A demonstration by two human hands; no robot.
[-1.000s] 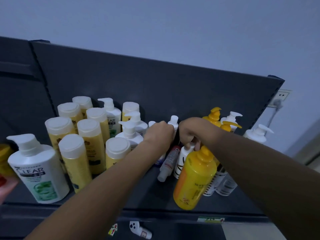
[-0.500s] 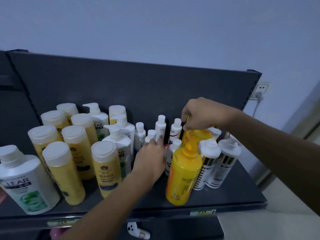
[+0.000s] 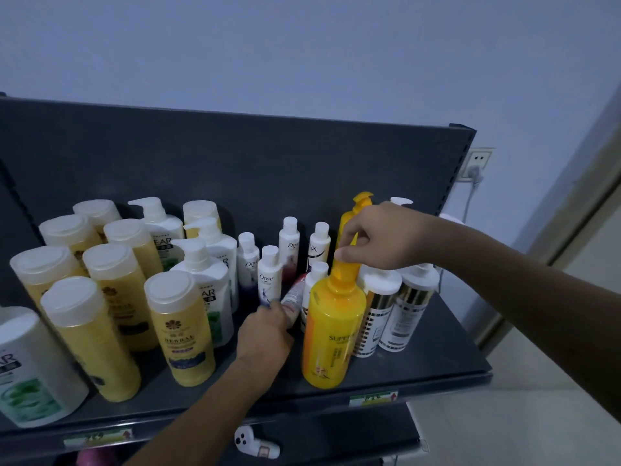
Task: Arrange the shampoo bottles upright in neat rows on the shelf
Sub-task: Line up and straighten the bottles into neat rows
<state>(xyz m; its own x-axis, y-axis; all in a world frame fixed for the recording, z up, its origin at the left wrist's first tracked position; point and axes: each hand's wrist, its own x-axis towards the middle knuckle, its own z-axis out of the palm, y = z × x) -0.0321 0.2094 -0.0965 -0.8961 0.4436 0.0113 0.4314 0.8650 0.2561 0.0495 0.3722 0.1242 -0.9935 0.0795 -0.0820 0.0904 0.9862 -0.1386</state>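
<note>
Shampoo bottles stand on the dark shelf (image 3: pixel 420 361). Yellow flat-capped bottles (image 3: pixel 181 327) and white pump bottles (image 3: pixel 205 274) fill the left side. Small white Dove bottles (image 3: pixel 270 277) stand upright in the middle. My left hand (image 3: pixel 268 327) grips the lower end of a small red-and-silver bottle (image 3: pixel 294 294), which leans tilted among them. My right hand (image 3: pixel 379 237) is closed around the neck of a rear yellow pump bottle (image 3: pixel 361 200). It sits just above the pump of the big yellow bottle (image 3: pixel 332 331) in front. Which part it holds is partly hidden.
Two white-and-gold pump bottles (image 3: pixel 393 307) stand right of the big yellow one, with bare shelf beyond them. The dark back panel (image 3: pixel 235 163) rises behind. A wall socket (image 3: pixel 477 163) with a plug is at the right. A white object (image 3: pixel 255 445) lies on the lower shelf.
My hands have separated. The right one rose from the small bottles to the yellow pump bottles; the left one dropped to the tilted small bottle. Several small bottles now stand upright.
</note>
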